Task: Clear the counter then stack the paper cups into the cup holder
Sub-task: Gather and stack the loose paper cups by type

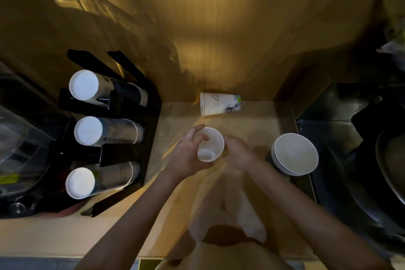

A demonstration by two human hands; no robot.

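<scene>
A white paper cup stands upright mid-counter, mouth toward me. My left hand wraps its left side and my right hand touches its right side. A printed paper cup lies on its side against the back wall. A short stack of wide white paper cups stands to the right of my hands. On the left, the black cup holder carries three rows of stacked cups: the top row, the middle row, the bottom row.
The wooden counter runs between the holder and a dark sink area with a round pan at the right. Clear plastic containers sit at the far left. A wood-panel wall closes the back.
</scene>
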